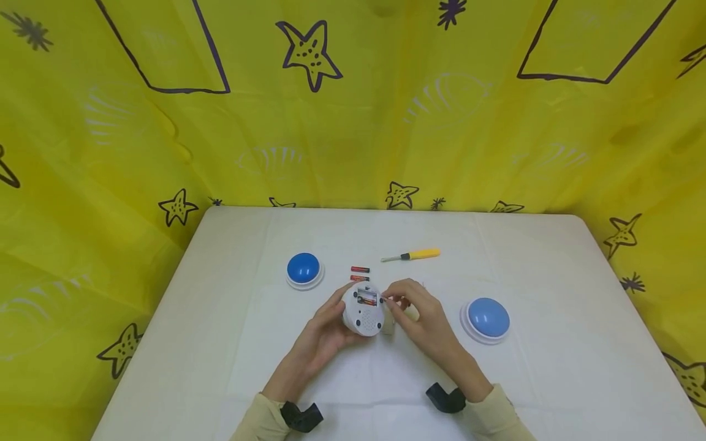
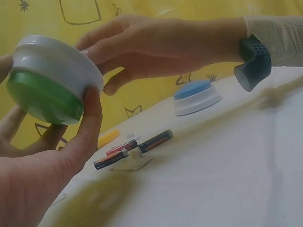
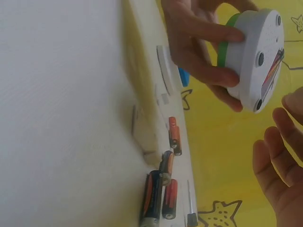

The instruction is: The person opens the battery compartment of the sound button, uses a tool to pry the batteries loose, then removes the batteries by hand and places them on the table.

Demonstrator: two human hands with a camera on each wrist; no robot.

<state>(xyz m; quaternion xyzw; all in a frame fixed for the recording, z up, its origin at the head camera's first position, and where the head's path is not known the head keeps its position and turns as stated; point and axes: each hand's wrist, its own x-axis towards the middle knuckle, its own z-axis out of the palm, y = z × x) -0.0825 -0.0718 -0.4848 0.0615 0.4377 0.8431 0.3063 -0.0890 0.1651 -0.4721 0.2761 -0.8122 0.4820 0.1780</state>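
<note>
My left hand point(image 1: 325, 334) grips a round white push-button light point(image 1: 365, 318) by its sides. Its underside faces up in the head view, showing rubber feet, speaker holes and an uncovered battery compartment with an orange-and-black battery point(image 1: 366, 301) inside. In the left wrist view, its green dome point(image 2: 45, 97) points downward. My right hand point(image 1: 421, 315) is at the light's right edge, its fingers loosely bent. In the right wrist view those fingers point(image 3: 267, 165) stand apart from the light, with nothing visible between them. Whether a fingertip touches the rim I cannot tell.
Two red batteries point(image 1: 360, 269) lie behind the light, near a yellow-handled screwdriver point(image 1: 421, 253). Blue-domed lights stand left point(image 1: 303, 269) and right point(image 1: 488, 318). Black-and-orange batteries point(image 3: 152, 194) and a beige piece point(image 3: 144, 132) lie on the white table point(image 1: 579, 343) beneath the hands.
</note>
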